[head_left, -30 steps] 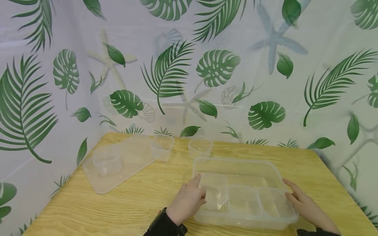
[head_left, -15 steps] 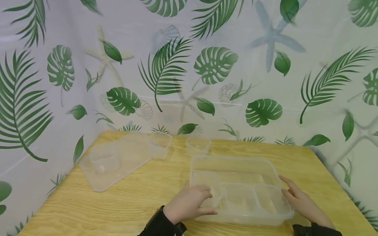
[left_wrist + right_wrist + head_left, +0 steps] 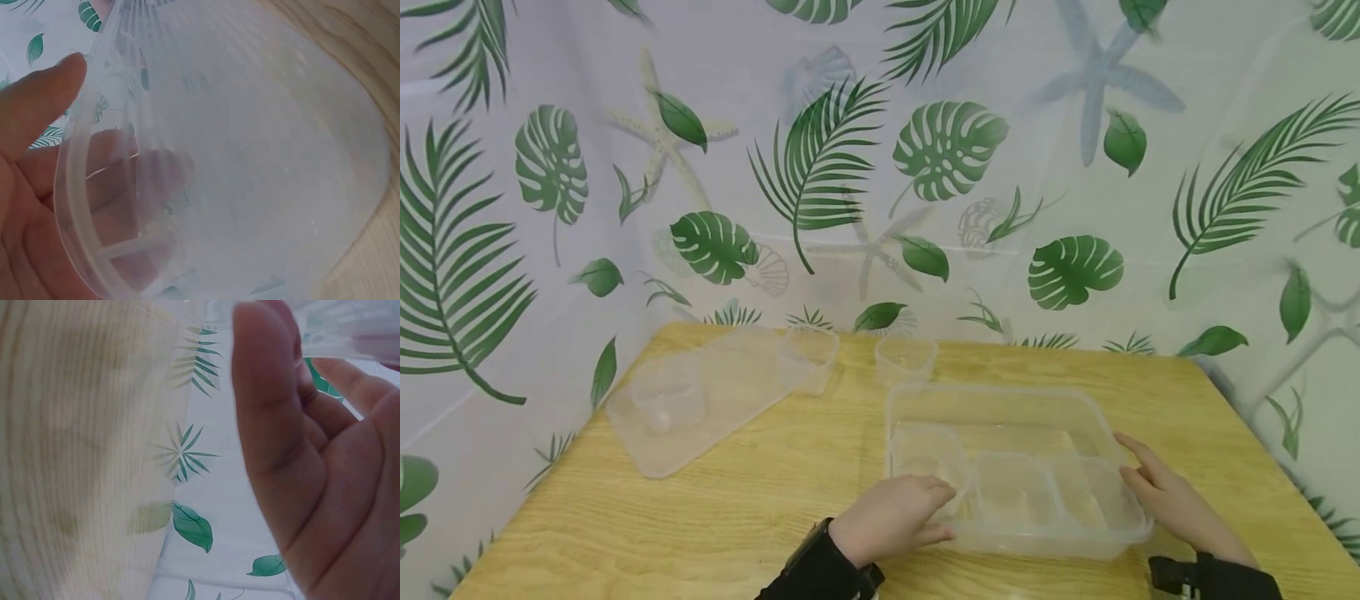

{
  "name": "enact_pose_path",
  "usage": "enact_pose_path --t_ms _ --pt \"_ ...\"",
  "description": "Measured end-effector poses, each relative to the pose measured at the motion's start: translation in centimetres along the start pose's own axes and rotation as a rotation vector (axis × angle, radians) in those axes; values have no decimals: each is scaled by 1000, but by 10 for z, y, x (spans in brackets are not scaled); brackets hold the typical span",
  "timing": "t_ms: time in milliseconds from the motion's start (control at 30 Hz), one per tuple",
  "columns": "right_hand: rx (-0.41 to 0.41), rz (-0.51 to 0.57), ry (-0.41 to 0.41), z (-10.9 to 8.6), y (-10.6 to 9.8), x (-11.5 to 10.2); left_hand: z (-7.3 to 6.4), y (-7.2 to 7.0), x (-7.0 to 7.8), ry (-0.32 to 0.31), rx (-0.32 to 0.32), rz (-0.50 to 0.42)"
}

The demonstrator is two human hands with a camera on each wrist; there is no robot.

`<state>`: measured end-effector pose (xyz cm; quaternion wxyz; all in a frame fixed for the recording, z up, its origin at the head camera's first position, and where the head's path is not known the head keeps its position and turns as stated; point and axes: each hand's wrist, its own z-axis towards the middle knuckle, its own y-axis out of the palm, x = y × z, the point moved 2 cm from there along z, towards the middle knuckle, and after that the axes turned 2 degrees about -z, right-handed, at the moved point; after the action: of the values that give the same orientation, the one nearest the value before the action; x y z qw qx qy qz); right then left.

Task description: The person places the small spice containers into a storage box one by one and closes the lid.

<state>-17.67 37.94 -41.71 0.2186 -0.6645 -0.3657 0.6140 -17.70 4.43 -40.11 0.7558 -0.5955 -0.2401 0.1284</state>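
A large clear plastic box (image 3: 1000, 406) lies on the table at the right in the head view, with several small clear plastic tubs inside it. My left hand (image 3: 898, 517) reaches over the box's near left corner, its fingers loosely extended at the near side of the leftmost tub (image 3: 925, 454). In the left wrist view, its fingers show through a clear plastic wall (image 3: 250, 162) and the thumb (image 3: 65, 69) stands at the side. My right hand (image 3: 1172, 500) rests its index finger and thumb against the box's right side, both fairly straight.
At the back left lies a flat clear plastic lid (image 3: 730, 417) with a small clear tub (image 3: 670, 400) on it. Another clear tub (image 3: 808, 358) overlaps its far end, and one more tub (image 3: 906, 360) stands behind the box. A leaf-patterned cloth (image 3: 835, 275) hangs behind the table (image 3: 737, 525).
My left hand has uncurled from the leftmost tub and turned toward the near edge of the box. That tub sits slightly farther left. My right hand stays at the box's right side.
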Motion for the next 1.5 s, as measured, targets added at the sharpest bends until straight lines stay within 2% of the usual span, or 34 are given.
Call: enact_pose_path --t_ms 200,400,600,1000,1500 --pt "10 -9 -9 0 -1 0 1 1 0 27 32 32" --pt "13 -18 -9 1 -1 2 0 -1 2 29 32 50" --pt "7 -17 -12 1 1 3 -1 -2 4 45 16 41" --pt "-15 18 4 0 0 1 -2 0 5 103 51 28" --pt "-21 27 -7 0 0 1 -3 -2 6 113 54 51"
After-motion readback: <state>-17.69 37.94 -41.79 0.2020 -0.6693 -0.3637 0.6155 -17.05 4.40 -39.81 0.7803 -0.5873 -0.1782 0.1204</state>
